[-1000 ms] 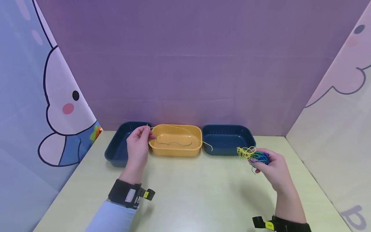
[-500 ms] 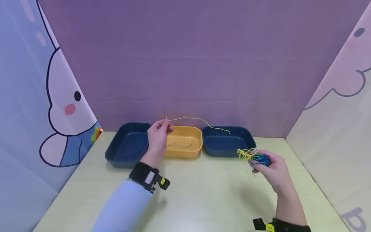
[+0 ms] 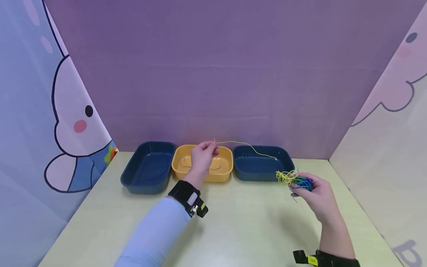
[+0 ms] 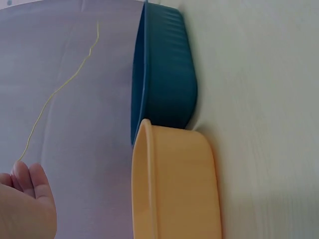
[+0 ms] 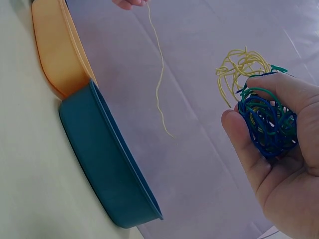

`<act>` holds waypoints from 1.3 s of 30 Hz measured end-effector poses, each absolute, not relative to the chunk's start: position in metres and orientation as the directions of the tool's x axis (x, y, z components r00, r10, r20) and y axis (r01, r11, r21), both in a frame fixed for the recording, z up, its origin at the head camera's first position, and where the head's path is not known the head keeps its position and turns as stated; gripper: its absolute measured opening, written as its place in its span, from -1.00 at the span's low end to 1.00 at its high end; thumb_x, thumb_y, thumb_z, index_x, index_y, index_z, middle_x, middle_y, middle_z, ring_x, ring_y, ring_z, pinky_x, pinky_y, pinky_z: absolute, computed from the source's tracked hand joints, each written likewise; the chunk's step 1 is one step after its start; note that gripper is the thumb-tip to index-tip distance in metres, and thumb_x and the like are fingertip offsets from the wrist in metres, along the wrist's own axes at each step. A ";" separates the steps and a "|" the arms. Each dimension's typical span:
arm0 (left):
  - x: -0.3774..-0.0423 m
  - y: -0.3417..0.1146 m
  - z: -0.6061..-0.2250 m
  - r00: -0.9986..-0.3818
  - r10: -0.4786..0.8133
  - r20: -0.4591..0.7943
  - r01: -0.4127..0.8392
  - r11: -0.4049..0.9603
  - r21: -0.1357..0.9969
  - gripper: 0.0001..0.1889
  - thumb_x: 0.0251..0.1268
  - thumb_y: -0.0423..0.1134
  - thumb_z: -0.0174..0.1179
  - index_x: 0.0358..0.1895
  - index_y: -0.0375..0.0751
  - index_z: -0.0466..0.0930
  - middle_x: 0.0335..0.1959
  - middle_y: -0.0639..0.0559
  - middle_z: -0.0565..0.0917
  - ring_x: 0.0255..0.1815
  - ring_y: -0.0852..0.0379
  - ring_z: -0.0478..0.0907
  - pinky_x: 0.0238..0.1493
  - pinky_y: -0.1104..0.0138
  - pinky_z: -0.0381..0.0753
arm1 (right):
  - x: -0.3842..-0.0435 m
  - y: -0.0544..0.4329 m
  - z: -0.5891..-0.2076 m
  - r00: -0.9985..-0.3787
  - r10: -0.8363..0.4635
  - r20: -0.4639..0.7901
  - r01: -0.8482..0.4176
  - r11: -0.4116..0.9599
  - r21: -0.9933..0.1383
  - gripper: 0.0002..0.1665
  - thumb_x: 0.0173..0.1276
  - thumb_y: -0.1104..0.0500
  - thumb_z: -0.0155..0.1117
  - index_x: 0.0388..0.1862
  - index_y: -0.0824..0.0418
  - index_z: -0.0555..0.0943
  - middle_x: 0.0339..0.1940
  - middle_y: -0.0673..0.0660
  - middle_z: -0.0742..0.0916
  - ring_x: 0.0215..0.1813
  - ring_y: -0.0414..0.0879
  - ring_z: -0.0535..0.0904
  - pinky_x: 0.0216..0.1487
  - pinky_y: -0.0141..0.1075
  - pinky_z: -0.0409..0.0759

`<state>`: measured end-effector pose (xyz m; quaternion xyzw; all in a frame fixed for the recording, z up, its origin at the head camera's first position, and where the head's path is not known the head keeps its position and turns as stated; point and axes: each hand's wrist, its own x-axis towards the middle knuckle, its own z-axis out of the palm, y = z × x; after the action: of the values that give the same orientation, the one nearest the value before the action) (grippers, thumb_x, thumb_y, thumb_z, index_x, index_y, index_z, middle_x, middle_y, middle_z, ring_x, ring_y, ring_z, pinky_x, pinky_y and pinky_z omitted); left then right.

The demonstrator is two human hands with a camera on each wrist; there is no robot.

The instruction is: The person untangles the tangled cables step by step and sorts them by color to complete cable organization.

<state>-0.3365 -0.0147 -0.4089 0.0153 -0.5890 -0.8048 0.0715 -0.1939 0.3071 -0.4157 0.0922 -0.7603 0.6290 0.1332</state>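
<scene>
My left hand (image 3: 202, 157) is above the yellow tray (image 3: 227, 174), pinching one end of a yellow string (image 3: 233, 141) between thumb and fingertips. The string's free end hangs over the right blue tray (image 3: 263, 174); the right wrist view shows the whole string (image 5: 162, 64) dangling in the air. To the right, my right hand (image 3: 317, 194) grips a tangled bundle of strings (image 3: 301, 182) in blue and green, with yellow loops (image 5: 244, 62) sticking out past the fingers. A thin dark string (image 3: 215, 169) lies in the yellow tray, partly hidden behind my left hand.
Left of the yellow tray stands another blue tray (image 3: 146, 183), turned at an angle. All three trays sit in a row at the back of the pale table (image 3: 240, 222), before a purple backdrop (image 3: 227, 74). Printed cloth panels (image 3: 76, 163) flank both sides.
My left hand has moved right, from beside the left blue tray to over the yellow tray, drawing the yellow string across to the right blue tray. The right hand has barely moved.
</scene>
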 end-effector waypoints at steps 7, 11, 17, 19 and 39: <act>-0.342 0.015 -0.416 -0.996 -0.086 0.027 0.052 -0.296 0.954 -0.82 0.44 -0.36 0.27 -0.05 -0.44 0.71 -0.15 -0.31 0.73 -0.25 0.01 0.72 -0.04 0.20 0.72 | -0.190 0.314 -0.416 -0.943 0.063 0.327 -0.314 0.164 -0.935 -0.63 0.29 0.55 0.34 0.06 0.63 0.53 -0.20 0.01 0.77 -0.26 -0.12 0.76 -0.25 -0.22 0.74; -0.347 0.030 -0.422 -0.998 -0.061 0.021 0.034 -0.220 0.975 -0.82 0.44 -0.35 0.28 -0.08 -0.43 0.73 -0.18 -0.29 0.74 -0.24 -0.04 0.73 -0.13 0.26 0.73 | -0.188 0.318 -0.415 -0.934 0.078 0.349 -0.334 0.161 -0.929 -0.64 0.29 0.56 0.33 0.06 0.61 0.54 -0.17 0.00 0.77 -0.25 -0.12 0.77 -0.25 -0.24 0.74; -0.347 0.042 -0.433 -0.997 0.059 0.052 0.063 0.211 0.975 -0.80 0.45 -0.26 0.28 -0.17 -0.37 0.78 -0.28 -0.15 0.76 -0.35 0.07 0.65 -0.31 0.38 0.65 | -0.185 0.317 -0.415 -0.930 0.082 0.357 -0.348 0.110 -0.931 -0.67 0.27 0.59 0.32 0.02 0.57 0.59 -0.18 0.04 0.78 -0.26 -0.08 0.77 -0.24 -0.21 0.74; -0.346 0.043 -0.435 -0.988 0.115 0.105 0.144 0.409 0.901 -0.80 0.46 -0.24 0.26 -0.30 -0.26 0.79 -0.40 -0.01 0.73 -0.42 0.14 0.56 -0.39 0.40 0.53 | -0.184 0.316 -0.416 -0.931 0.080 0.355 -0.347 0.103 -0.932 -0.68 0.27 0.59 0.32 0.01 0.56 0.59 -0.18 0.06 0.77 -0.27 -0.07 0.77 -0.24 -0.20 0.74; -0.354 0.062 -0.438 -0.961 0.235 0.145 0.274 0.882 0.382 -0.76 0.43 -0.10 0.32 -0.43 -0.07 0.70 -0.54 0.13 0.60 -0.40 0.13 0.58 -0.33 0.29 0.60 | -0.181 0.315 -0.415 -0.941 0.083 0.328 -0.311 0.171 -0.935 -0.67 0.30 0.54 0.33 0.04 0.57 0.56 -0.15 0.03 0.75 -0.27 -0.08 0.77 -0.21 -0.21 0.74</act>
<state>-0.3537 0.0620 -0.4377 -0.1315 -0.9690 -0.2038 0.0474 -0.1815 0.3149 -0.4149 0.0759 -0.7496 0.6392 0.1541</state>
